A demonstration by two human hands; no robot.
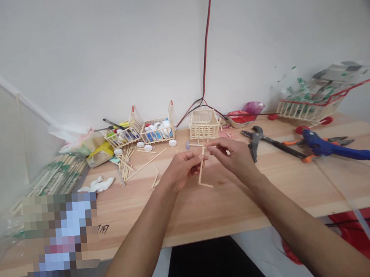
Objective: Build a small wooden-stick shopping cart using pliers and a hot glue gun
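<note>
While we lean over the table (209, 212), both forearms reach in from its near edge & meet just in front of the stick basket (204, 123). Our L hand (182, 168) is closed narrow, thumb & fingertips pinching the stick frame (201, 173) near its top. Our R hand (233, 156) pinches the same frame from the other side, fingers curled tight by the thin cross stick up top. The frame hangs upright btw. both hands w/ a short foot stick at its lower end; we can't tell if that foot touches the wood.

Well left of the basket & nearer us lies a white tissue (98, 184), w/ loose sticks (126, 163) scattered just beyond it. Right of the basket lie a blue glue gun (331, 147) & pliers (261, 139). Just left of the basket stand two stick crates (157, 131) filled w/ bottle caps. Just right sits a red bowl (242, 117); well right, a long stick cart (306, 109). Behind the basket, red & black cables (205, 48) climb the wall.
</note>
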